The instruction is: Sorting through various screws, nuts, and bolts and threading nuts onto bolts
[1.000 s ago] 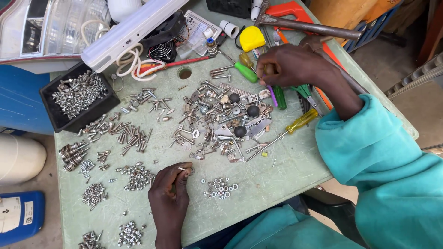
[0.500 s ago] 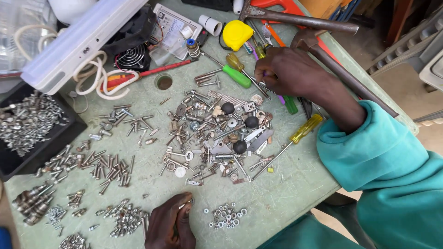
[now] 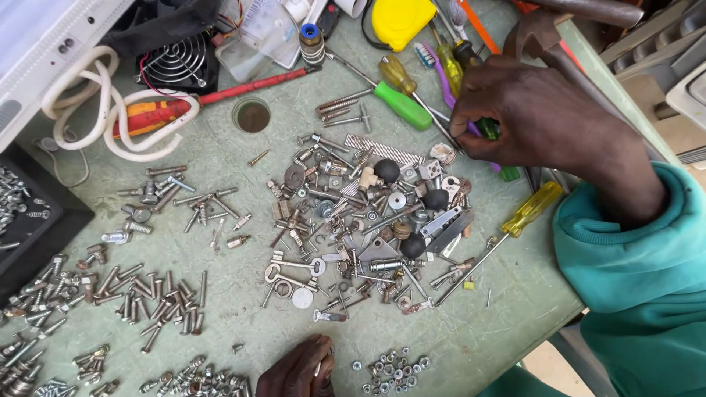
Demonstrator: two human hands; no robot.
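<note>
**Picking at the rim of the scrap-metal heap**

Right in the middle of the table [image 3: 243, 345]: a mixed heap of small hardware [image 3: 368, 220], with screws, washers, flat brackets, old keys [image 3: 290, 266] and a few round black knobs [image 3: 387, 170], all tangled together. Probing its upper right rim with the right hand [image 3: 537, 117], fingers [image 3: 462, 143] curled and drawn close at the tips, right down on the pieces. Pinching something there? Cannot tell, too small and tucked under the fingertips.

Judging by the look: light, hard, stiff metal, probably slick and quick to roll or snag on a neighbour. Likely best taken one at a time in a fingertip pinch, across a shank or by a head, and lifted straight up clear of the tangle.

Down at the near edge, only partly in view, the left hand [image 3: 298, 371], fingers bunched, just beside a small cluster of nuts [image 3: 390, 367]. Holding anything? Cannot tell.

Moving outward:
- Lying against the heap's right side, near the right wrist, a yellow-handled screwdriver [image 3: 526, 209].
- Above the heap, a green-handled screwdriver [image 3: 403, 105] and a purple toothbrush [image 3: 441, 81].
- Off to the left, loose rows of bolts [image 3: 158, 294].
- At the left edge, a black tray [image 3: 29, 213].
- Up top, a white cable [image 3: 110, 110], a small fan [image 3: 176, 62] and a yellow tape measure [image 3: 401, 22].
</note>
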